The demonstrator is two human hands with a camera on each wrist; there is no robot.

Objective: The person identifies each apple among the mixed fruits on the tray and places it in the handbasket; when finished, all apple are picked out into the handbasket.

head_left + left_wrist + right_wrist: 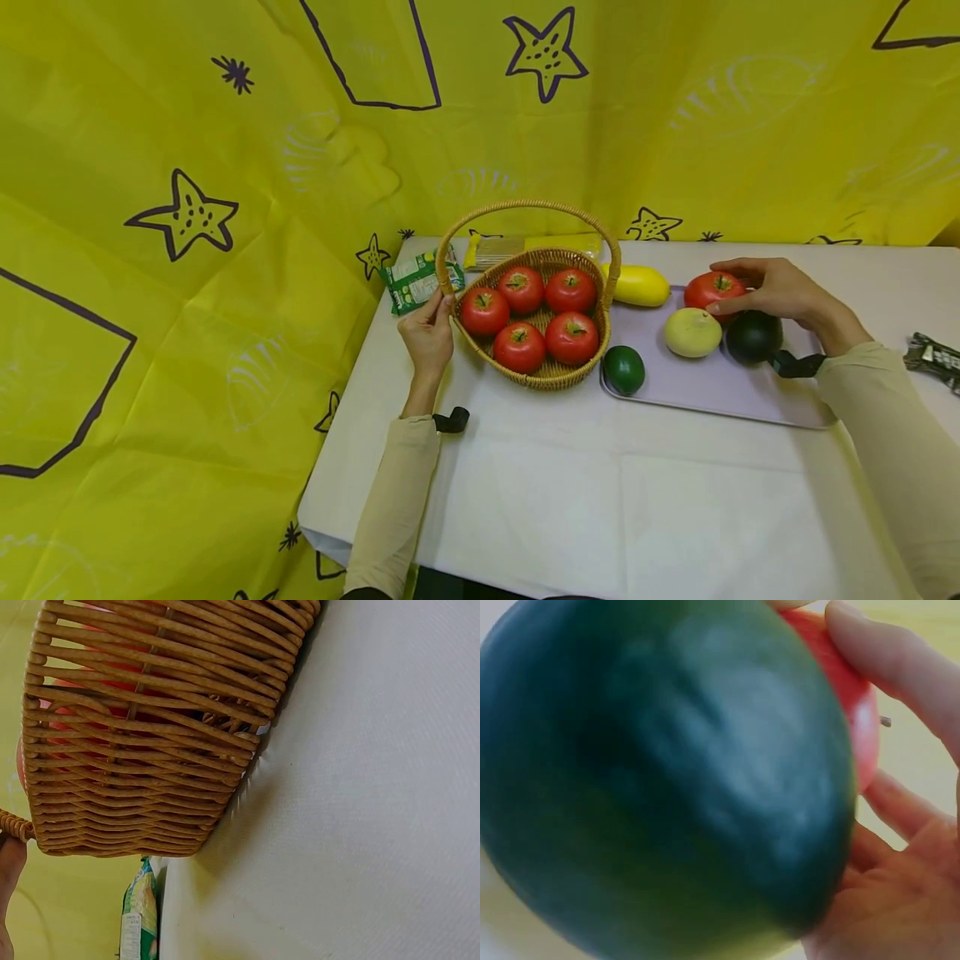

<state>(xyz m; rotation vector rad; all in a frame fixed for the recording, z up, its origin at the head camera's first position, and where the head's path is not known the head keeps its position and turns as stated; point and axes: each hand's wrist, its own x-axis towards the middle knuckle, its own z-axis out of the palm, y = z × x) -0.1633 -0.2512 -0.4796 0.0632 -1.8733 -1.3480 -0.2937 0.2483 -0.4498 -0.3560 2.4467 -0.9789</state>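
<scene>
A wicker basket point(551, 382) with a tall arched handle point(528, 202) holds several red apples point(573, 337). My left hand point(427, 333) grips the left foot of that handle between thumb and fingers; part of the hand point(6, 889) shows at the left wrist view's edge. Over the lilac tray point(690, 392), my right hand point(787, 292) holds another red apple point(711, 288), thumb on the near side and fingers on the far side. A large dark green fruit point(667, 780) hides much of that apple in the right wrist view. Beside it lies a pale yellow round fruit point(692, 333).
A green oval fruit point(623, 370) lies at the tray's left corner, with a yellow oblong fruit point(641, 286) behind it. Behind the basket are a green packet point(412, 283) and a yellow clear-windowed packet point(570, 243). A dark wrapped item point(933, 358) lies far right.
</scene>
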